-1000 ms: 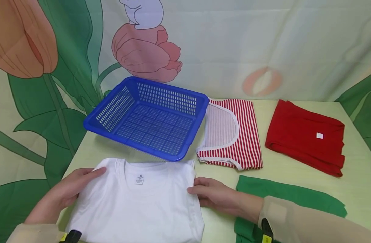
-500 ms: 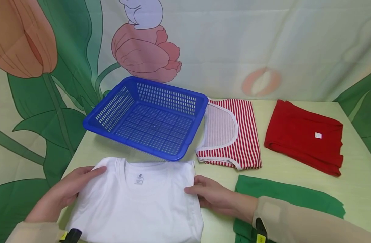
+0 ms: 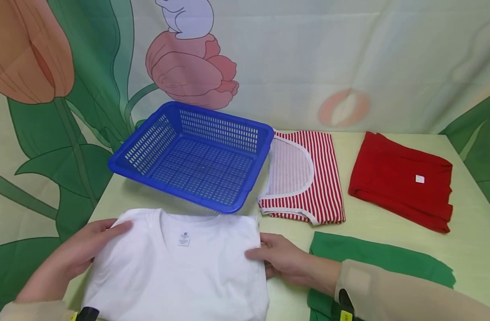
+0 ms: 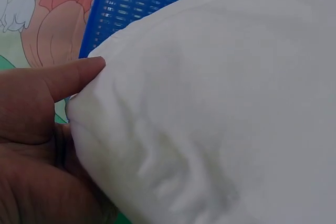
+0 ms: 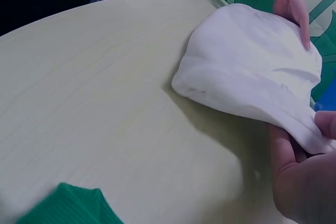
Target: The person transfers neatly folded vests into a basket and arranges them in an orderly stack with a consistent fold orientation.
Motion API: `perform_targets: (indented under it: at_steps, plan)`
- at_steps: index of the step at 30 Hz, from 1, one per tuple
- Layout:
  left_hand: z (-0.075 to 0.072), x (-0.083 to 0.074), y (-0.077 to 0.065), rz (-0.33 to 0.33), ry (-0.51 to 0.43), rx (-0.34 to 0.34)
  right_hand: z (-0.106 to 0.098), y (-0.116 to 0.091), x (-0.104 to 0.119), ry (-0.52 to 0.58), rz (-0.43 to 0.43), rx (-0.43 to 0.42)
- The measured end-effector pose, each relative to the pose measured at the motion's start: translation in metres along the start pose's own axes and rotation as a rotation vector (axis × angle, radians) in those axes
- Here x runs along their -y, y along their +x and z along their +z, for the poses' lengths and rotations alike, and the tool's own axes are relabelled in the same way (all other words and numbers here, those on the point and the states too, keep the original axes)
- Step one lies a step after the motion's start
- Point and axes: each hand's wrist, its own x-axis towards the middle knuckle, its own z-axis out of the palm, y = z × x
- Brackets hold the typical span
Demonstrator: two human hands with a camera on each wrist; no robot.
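A folded white T-shirt (image 3: 188, 272) with a printed neck label lies across the near left of the head view. My left hand (image 3: 82, 249) grips its left shoulder edge, thumb on top and fingers underneath. On the opposite side my right hand (image 3: 285, 258) pinches the shirt's edge, its thumb over the cloth. The right wrist view shows the white T-shirt (image 5: 247, 61) raised at the right hand's edge, with a shadow on the table below. Part of the left hand's fingers is hidden under the cloth in the left wrist view.
Beyond the shirt stands a blue plastic basket (image 3: 200, 169) with nothing in it. To its right lie a red-striped top (image 3: 327, 178) and a folded red garment (image 3: 401, 178). A green garment (image 3: 381, 258) is partly under my right forearm. A printed curtain (image 3: 293, 67) hangs behind the table.
My left hand has shifted slightly left and down with its edge of the shirt, and the neckline has changed shape. The right hand keeps its hold. The basket and other clothes stay put.
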Motion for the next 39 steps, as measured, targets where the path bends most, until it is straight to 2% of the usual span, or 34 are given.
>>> perform_targets:
  at_steps: [4, 10, 14, 27, 34, 39]
  plan:
    - [-0.002, -0.005, -0.006, 0.009, -0.023, 0.018, 0.000, -0.006, 0.006, -0.005, -0.009, 0.005]
    - [-0.001, -0.010, -0.017, -0.015, -0.038, 0.037, 0.003, -0.014, 0.011, -0.004, -0.002, 0.025]
    - [-0.005, -0.017, -0.025, 0.006, -0.050, 0.059, 0.004, -0.020, 0.018, 0.004, -0.022, 0.051]
    - [-0.023, -0.062, -0.049, 0.087, -0.009, 0.073, 0.009, -0.040, 0.049, 0.012, -0.069, 0.058]
    - [-0.029, -0.091, -0.056, 0.132, 0.061, 0.069, 0.011, -0.050, 0.065, 0.014, -0.097, 0.093]
    - [-0.034, -0.106, -0.064, 0.129, 0.113, 0.044, 0.016, -0.059, 0.072, 0.042, -0.092, 0.094]
